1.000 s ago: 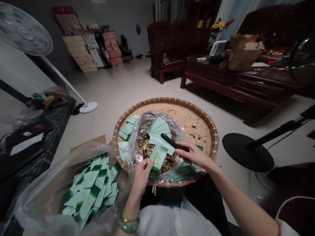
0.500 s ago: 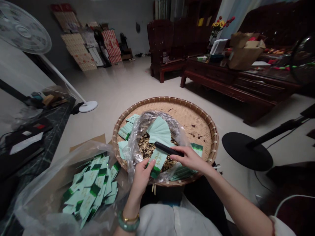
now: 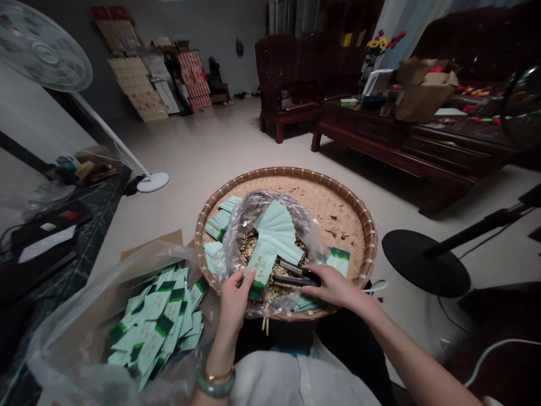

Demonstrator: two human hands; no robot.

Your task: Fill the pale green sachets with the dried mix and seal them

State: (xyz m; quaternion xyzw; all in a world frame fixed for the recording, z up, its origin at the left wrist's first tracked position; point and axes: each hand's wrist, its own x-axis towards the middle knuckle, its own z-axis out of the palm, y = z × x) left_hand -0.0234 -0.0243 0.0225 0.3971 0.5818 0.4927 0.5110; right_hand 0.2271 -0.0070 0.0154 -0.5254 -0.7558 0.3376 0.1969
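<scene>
My left hand (image 3: 233, 298) pinches a fan of pale green paper sachets (image 3: 270, 237) by their dark green lower ends. The fan stands over a clear plastic bag (image 3: 228, 248) holding loose dried tea. My right hand (image 3: 333, 285) grips a black clamp-like sealer tool (image 3: 296, 273) whose two jaws stand apart, just right of the fan. Everything sits in a round woven bamboo tray (image 3: 338, 194) on my lap. More green sachets (image 3: 220, 223) lie at the tray's left side, and another green sachet (image 3: 339, 260) lies by my right hand.
A large clear bag of several finished green sachets (image 3: 156, 321) lies at my left. A white standing fan (image 3: 46, 53) stands at far left, a black fan base (image 3: 425, 262) at right. Dark wooden furniture (image 3: 401, 135) fills the back right. A dark counter (image 3: 51, 237) runs along the left.
My right hand dropped the black tool lower and toward me, off the fan, and its jaws now stand apart. My left hand shifted the sachet fan slightly left.
</scene>
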